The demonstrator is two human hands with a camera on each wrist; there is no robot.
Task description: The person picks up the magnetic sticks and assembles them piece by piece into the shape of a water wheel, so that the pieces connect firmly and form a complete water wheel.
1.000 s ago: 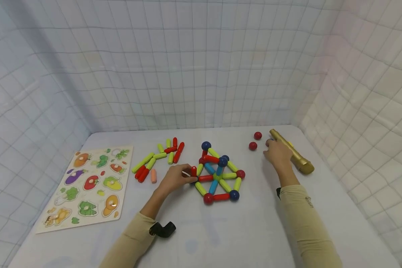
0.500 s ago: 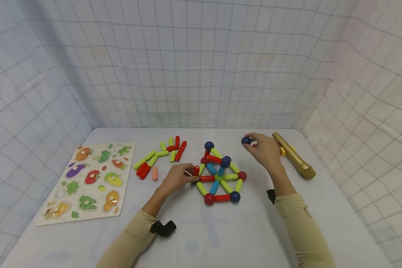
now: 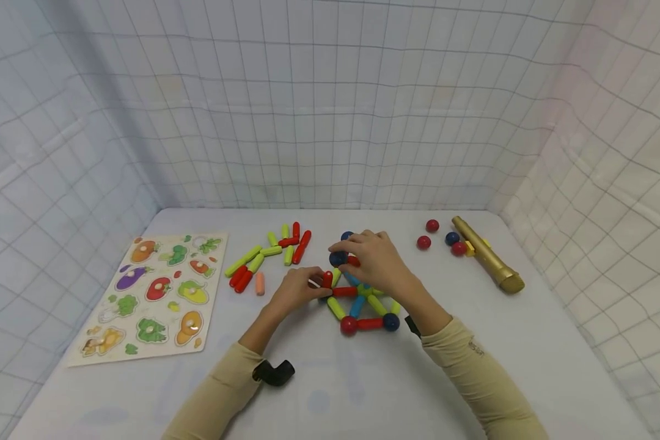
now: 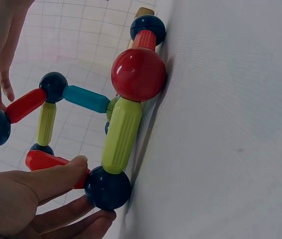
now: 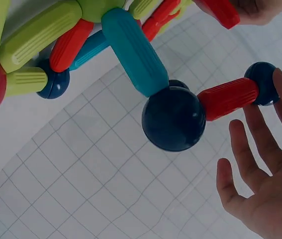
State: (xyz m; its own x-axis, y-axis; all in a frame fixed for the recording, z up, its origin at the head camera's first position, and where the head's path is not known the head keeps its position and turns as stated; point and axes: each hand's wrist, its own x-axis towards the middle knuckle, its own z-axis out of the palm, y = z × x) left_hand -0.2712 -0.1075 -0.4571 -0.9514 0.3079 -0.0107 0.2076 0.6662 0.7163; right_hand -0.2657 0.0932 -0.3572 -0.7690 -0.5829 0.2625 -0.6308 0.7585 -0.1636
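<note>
A wheel-like frame of magnetic rods and balls lies on the table, with a green ball (image 3: 365, 289) at its hub. A blue rod (image 5: 135, 52) rises from the hub to a raised blue ball (image 5: 173, 119), from which a red rod (image 5: 229, 98) juts sideways. At that rod's outer end my right hand (image 3: 382, 263) pinches another blue ball (image 5: 261, 83), touching the rod's tip. My left hand (image 3: 297, 290) grips an upright red rod (image 4: 46, 160) at the frame's left corner, thumb along it and fingers under the blue corner ball (image 4: 108, 188).
Several loose green and red rods (image 3: 245, 278) lie behind the left hand, near a vegetable puzzle board (image 3: 217, 287). Red balls (image 3: 424, 242) and a blue ball (image 3: 452, 238) sit at the back right beside a gold microphone-shaped toy (image 3: 489, 256). Quilted walls (image 3: 330, 122) surround the table.
My right hand picked up a blue ball at the back right and carried it left to the red rod's free end. My left hand has stayed at its corner of the frame.
</note>
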